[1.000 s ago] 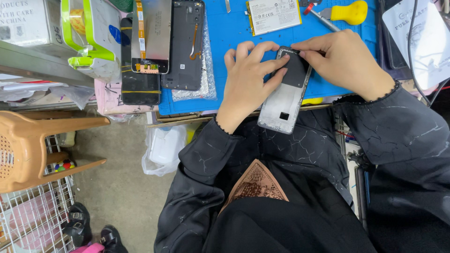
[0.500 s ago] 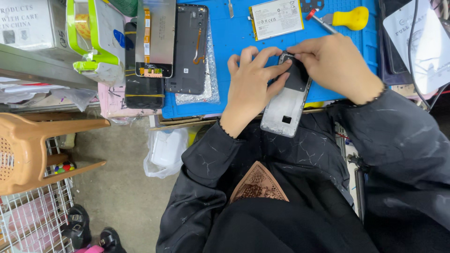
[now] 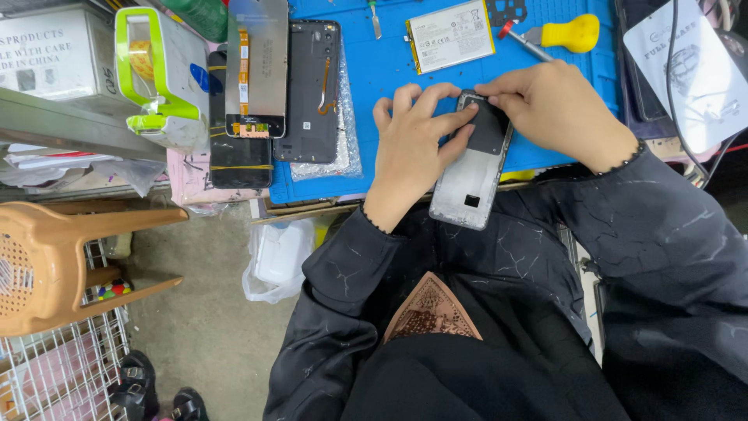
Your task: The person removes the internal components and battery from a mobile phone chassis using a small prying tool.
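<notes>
My left hand [image 3: 411,152] and my right hand [image 3: 557,109] both hold a silver phone frame [image 3: 473,175] that lies tilted over the front edge of the blue work mat [image 3: 389,70]. A black plate [image 3: 489,129] sits on the frame's upper part. My left thumb and fingers press on the plate's left side. My right fingertips pinch the frame's top corner. Both sleeves are dark.
On the mat lie a phone battery [image 3: 449,35], a yellow-handled screwdriver [image 3: 561,35], a black phone back [image 3: 312,93] and a screen panel [image 3: 255,70]. A green-and-white tool [image 3: 156,78] and a cardboard box [image 3: 47,54] stand left. A tan plastic chair [image 3: 62,257] is at lower left.
The view has shifted slightly. My hands have stayed on the phone frame, with my left fingers reaching further over the black plate and my right fingertips at its top corner.
</notes>
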